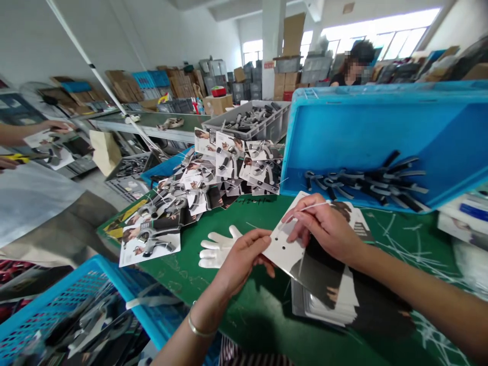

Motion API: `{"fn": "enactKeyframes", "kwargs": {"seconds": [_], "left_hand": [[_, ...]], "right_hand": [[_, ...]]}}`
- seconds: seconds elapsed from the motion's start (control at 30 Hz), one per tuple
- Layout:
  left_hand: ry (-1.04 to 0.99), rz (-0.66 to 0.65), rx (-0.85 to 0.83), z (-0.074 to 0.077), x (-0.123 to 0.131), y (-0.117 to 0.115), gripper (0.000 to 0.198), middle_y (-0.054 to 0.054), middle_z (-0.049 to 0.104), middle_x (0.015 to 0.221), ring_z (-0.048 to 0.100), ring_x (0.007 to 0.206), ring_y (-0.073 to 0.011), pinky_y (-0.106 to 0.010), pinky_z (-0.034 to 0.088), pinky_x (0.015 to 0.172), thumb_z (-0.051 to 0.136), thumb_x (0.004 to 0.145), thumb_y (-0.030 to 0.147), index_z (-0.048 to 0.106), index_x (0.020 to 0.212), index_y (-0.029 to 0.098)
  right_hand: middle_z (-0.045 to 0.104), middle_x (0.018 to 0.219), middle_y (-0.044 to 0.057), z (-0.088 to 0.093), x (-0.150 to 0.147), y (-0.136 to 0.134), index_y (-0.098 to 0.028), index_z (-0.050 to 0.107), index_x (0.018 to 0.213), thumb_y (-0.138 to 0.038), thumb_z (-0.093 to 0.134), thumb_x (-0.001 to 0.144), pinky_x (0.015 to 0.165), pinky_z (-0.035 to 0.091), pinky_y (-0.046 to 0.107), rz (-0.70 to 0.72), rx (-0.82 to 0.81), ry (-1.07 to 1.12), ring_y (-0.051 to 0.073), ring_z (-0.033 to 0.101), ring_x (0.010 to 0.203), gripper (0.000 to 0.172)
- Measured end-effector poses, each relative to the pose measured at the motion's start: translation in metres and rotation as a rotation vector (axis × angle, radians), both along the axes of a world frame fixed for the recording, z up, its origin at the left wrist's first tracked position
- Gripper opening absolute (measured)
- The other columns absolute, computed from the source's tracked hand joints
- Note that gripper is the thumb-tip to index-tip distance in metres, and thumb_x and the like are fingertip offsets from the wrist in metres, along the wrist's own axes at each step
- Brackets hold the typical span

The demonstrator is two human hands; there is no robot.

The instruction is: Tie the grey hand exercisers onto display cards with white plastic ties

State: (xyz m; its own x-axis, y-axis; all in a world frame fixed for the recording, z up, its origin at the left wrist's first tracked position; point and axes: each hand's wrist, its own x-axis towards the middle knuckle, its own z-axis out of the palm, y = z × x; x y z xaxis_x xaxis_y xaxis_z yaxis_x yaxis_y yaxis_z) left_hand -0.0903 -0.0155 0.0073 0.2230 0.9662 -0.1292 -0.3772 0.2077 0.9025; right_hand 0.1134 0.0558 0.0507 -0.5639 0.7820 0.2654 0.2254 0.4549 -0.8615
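My left hand (247,249) pinches the left edge of a printed backing card (280,254), which has two small dark holes near that edge. Over the card, the fingers of my right hand (324,226) close on a thin white cable tie (310,205). The card is tilted above a stack of similar cards (330,310) on the green table (247,305). A white glove (215,249) lies just beyond my left hand. Hand tools with grey and black handles (366,183) rest inside a tipped blue crate (343,127) behind my right hand.
Carded tools (206,178) are heaped at the back left. A grey crate (284,119) of tools stands behind them. Loose cable ties (412,249) lie at right. A blue basket (102,274) stands front left. One person's hands (57,127) hold cards at left; another person (353,63) is behind.
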Motion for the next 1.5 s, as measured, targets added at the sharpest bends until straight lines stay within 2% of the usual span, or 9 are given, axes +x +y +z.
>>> {"fn": "enactKeyframes", "kwargs": {"seconds": [0.17,0.33,0.43,0.6,0.8,0.93,1.07,1.27,1.5], "left_hand": [[-0.107,0.250,-0.018,-0.031,0.013,-0.004,0.026,-0.006,0.069,0.088,0.062,0.074,-0.0132,-0.022,0.052,0.063,0.058,0.094,0.036,0.069,0.102,0.015],[-0.107,0.306,0.047,-0.048,0.028,-0.014,0.020,-0.003,0.071,0.097,0.063,0.086,-0.0122,-0.022,0.048,0.080,0.072,0.084,0.024,0.069,0.103,0.018],[-0.042,0.357,0.097,-0.050,0.032,-0.012,0.014,0.001,0.068,0.084,0.060,0.078,-0.0114,-0.022,0.047,0.075,0.074,0.080,0.021,0.067,0.091,0.016],[0.294,0.448,0.189,-0.062,0.028,-0.020,0.006,0.003,0.063,0.078,0.056,0.074,-0.0120,-0.022,0.044,0.071,0.069,0.083,0.018,0.064,0.086,0.018],[0.644,0.125,0.512,-0.065,0.010,-0.054,0.015,-0.003,0.067,0.099,0.062,0.094,-0.0156,-0.027,0.047,0.086,0.056,0.093,0.013,0.067,0.101,0.020],[0.734,0.278,0.690,-0.066,0.013,-0.051,0.017,-0.003,0.068,0.099,0.063,0.094,-0.0151,-0.026,0.047,0.086,0.061,0.090,0.011,0.068,0.102,0.021],[0.713,0.531,0.578,-0.071,0.031,-0.032,0.017,-0.004,0.065,0.100,0.060,0.095,-0.0179,-0.029,0.047,0.085,0.062,0.087,0.012,0.071,0.099,0.021],[0.305,0.524,0.216,-0.067,0.058,-0.018,0.016,-0.002,0.070,0.093,0.064,0.092,-0.0196,-0.032,0.048,0.089,0.068,0.082,0.018,0.071,0.098,0.019],[0.161,0.513,0.153,-0.063,0.057,-0.025,0.021,-0.003,0.072,0.103,0.063,0.106,-0.0215,-0.033,0.046,0.099,0.072,0.082,0.024,0.073,0.102,0.020]], "right_hand": [[0.071,0.094,0.005,0.001,0.004,-0.003,-0.022,0.050,0.099,-0.035,0.040,0.105,0.052,0.051,0.025,0.028,0.081,-0.068,0.010,0.065,0.052,0.017],[0.071,0.094,0.005,-0.002,0.004,0.003,-0.023,0.056,0.104,-0.030,0.045,0.102,0.073,0.052,0.033,0.140,0.259,-0.244,0.020,0.070,0.081,0.014],[0.070,0.101,0.005,-0.002,0.003,0.006,-0.022,0.062,0.104,-0.029,0.048,0.101,0.083,0.048,0.035,0.202,0.319,-0.316,0.021,0.066,0.095,0.016],[0.070,0.094,0.002,0.004,0.008,0.003,-0.021,0.065,0.102,-0.030,0.053,0.100,0.080,0.047,0.030,0.156,0.175,-0.229,0.016,0.065,0.083,0.015],[0.069,0.098,0.004,0.006,0.008,0.003,-0.020,0.067,0.100,-0.027,0.056,0.098,0.085,0.044,0.030,0.218,0.233,-0.245,0.017,0.062,0.094,0.013],[0.067,0.096,0.004,0.004,0.003,0.001,-0.020,0.066,0.100,-0.026,0.055,0.098,0.079,0.043,0.030,0.196,0.278,-0.295,0.017,0.061,0.087,0.013],[0.064,0.089,0.002,0.003,-0.002,-0.004,-0.020,0.062,0.098,-0.022,0.054,0.096,0.070,0.041,0.028,0.119,0.331,-0.334,0.015,0.057,0.075,0.009],[0.065,0.092,0.003,0.004,-0.005,-0.005,-0.020,0.060,0.098,-0.015,0.051,0.093,0.075,0.043,0.031,0.117,0.371,-0.336,0.018,0.059,0.081,0.011],[0.066,0.100,0.007,0.007,0.004,-0.006,-0.019,0.067,0.100,-0.010,0.043,0.095,0.086,0.046,0.035,0.285,0.367,-0.304,0.021,0.061,0.095,0.026]]}}
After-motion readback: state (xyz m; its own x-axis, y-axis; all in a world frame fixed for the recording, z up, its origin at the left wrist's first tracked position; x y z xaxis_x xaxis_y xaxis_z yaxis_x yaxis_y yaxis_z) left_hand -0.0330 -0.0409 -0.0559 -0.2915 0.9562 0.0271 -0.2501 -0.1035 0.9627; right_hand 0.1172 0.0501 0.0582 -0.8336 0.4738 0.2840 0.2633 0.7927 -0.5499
